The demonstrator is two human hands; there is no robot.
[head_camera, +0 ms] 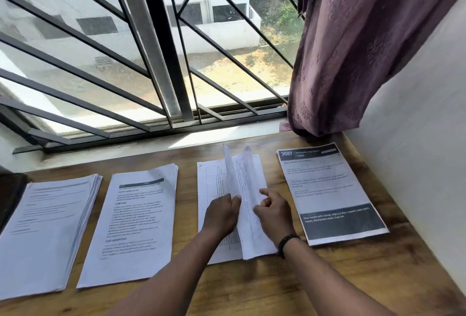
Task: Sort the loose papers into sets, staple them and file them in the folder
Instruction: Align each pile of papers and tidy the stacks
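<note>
Several paper stacks lie in a row on the wooden table (pixel 252 288). The third stack (pixel 214 189) holds table-printed sheets; some of its sheets (pixel 242 172) stand lifted and blurred. My left hand (pixel 222 214) pinches the lifted sheets near their lower edge. My right hand (pixel 273 211) has curled fingers on the right-hand sheets of the same stack, thumb raised. Left of it lies a text stack (pixel 136 227), and at the far left a thicker stack (pixel 48 230). At the right lies a sheet headed 3087 (pixel 332 189). No stapler or folder is identifiable.
A barred window (pixel 151 63) runs behind the table's far edge. A purple curtain (pixel 353 51) hangs at the back right, touching the tabletop. A white wall (pixel 416 151) bounds the right side. A dark object (pixel 10 197) sits at the left edge.
</note>
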